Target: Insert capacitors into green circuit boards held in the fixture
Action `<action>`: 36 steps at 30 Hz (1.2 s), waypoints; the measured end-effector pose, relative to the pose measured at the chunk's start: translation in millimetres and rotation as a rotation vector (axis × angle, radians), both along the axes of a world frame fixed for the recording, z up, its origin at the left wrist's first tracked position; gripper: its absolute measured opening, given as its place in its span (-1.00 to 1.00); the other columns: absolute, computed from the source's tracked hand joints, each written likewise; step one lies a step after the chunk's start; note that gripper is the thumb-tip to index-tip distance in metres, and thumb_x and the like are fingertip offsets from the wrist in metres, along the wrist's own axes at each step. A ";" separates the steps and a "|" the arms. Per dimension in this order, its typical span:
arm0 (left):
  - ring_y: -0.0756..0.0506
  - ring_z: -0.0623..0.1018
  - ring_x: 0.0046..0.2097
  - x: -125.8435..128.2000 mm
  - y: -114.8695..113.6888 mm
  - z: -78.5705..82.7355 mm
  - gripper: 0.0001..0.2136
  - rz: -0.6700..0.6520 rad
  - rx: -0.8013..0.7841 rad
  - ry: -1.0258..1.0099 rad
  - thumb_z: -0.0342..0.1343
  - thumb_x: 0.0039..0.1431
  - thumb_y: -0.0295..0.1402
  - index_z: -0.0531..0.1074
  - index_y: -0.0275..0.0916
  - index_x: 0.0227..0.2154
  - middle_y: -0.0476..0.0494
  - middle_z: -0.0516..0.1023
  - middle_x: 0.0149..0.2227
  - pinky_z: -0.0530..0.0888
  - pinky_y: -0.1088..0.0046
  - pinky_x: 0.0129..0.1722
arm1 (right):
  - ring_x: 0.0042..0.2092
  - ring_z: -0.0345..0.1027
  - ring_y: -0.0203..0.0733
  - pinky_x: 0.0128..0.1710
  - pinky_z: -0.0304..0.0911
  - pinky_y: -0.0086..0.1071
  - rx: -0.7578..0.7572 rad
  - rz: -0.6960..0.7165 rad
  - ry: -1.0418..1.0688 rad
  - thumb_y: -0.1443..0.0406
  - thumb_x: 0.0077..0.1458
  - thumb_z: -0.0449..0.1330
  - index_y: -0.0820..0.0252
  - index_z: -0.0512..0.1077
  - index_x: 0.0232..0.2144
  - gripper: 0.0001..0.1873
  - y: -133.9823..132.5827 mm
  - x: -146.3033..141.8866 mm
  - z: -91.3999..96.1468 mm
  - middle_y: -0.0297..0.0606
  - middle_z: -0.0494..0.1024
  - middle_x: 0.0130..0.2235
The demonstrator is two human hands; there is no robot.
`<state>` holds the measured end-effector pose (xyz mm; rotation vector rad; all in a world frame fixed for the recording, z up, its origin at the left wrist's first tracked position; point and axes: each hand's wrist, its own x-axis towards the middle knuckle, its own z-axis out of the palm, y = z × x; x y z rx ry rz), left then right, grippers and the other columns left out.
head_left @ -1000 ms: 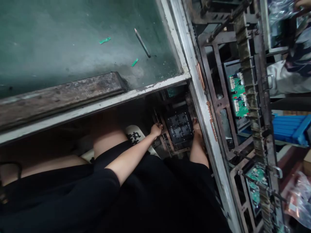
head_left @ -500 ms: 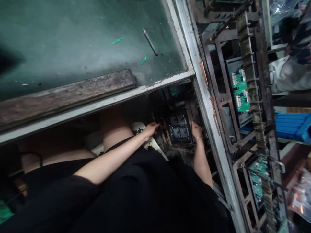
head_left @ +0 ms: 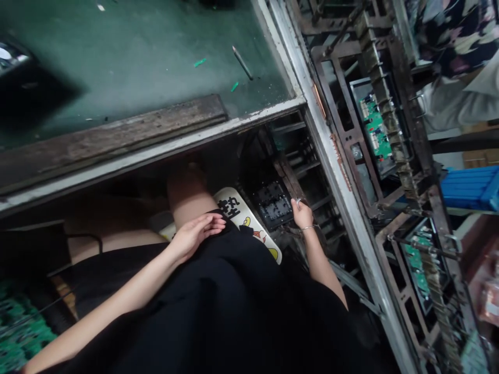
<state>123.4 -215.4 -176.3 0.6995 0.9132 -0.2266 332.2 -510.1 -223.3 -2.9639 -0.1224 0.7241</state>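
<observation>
My right hand (head_left: 302, 214) is closed on the edge of a dark brown frame (head_left: 287, 176), below the level of the bench. Set against that frame is a black fixture plate (head_left: 272, 201) with small bright dots, lying in shadow. My left hand (head_left: 198, 232) rests over my lap with its fingers stretched out and nothing in it. Between the left hand and the black plate shows a white board (head_left: 255, 223) with black characters and yellow drawings.
The green bench top (head_left: 156, 57) carries a pencil (head_left: 242, 62) and two green scraps. A metal rail (head_left: 323, 135) runs along its right side. Beyond stands a conveyor (head_left: 390, 119) with green circuit boards (head_left: 376, 127). A blue crate (head_left: 470, 189) is at far right; more green boards (head_left: 23, 322) lie lower left.
My left hand has come off the brown frame and moved left over my lap, its fingers straightening. My right hand has shifted a little left with the frame and black plate.
</observation>
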 end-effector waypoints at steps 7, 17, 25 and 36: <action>-0.19 0.58 -0.20 -7.6 11.5 2.7 -0.69 0.037 0.063 -0.003 0.29 0.01 -0.24 0.55 -0.38 -0.26 -0.34 0.60 -0.25 0.52 0.32 -0.14 | -0.36 0.33 -0.22 -0.41 0.02 -0.44 -0.070 -0.027 0.089 0.02 0.31 -0.08 0.12 0.52 -0.32 -0.53 18.4 -24.8 -40.4 -0.22 0.55 -0.39; -0.19 0.59 -0.20 1.1 17.0 -0.4 -0.74 0.056 0.066 -0.007 0.23 0.07 -0.27 0.55 -0.38 -0.26 -0.33 0.61 -0.26 0.53 0.33 -0.15 | -0.29 0.40 -0.20 -0.35 0.13 -0.45 -0.053 -0.046 0.146 0.00 0.32 -0.11 0.13 0.52 -0.29 -0.49 36.8 -16.7 -84.8 -0.20 0.58 -0.32; -0.17 0.59 -0.21 -5.2 25.2 -4.6 -0.73 0.088 0.086 0.043 0.26 0.04 -0.25 0.54 -0.37 -0.28 -0.33 0.61 -0.27 0.53 0.38 -0.16 | -0.26 0.45 -0.17 -0.30 0.18 -0.45 -0.025 -0.038 0.195 0.07 0.33 -0.07 0.18 0.52 -0.25 -0.55 45.0 -4.2 -126.1 -0.14 0.60 -0.28; -0.18 0.60 -0.23 2.9 20.8 -6.9 -0.78 0.110 0.090 0.062 0.20 0.08 -0.29 0.53 -0.38 -0.30 -0.33 0.61 -0.29 0.53 0.33 -0.18 | -0.28 0.45 -0.18 -0.26 0.23 -0.44 0.027 -0.080 0.147 0.14 0.28 0.02 0.24 0.52 -0.26 -0.64 26.3 22.6 -133.8 -0.14 0.59 -0.35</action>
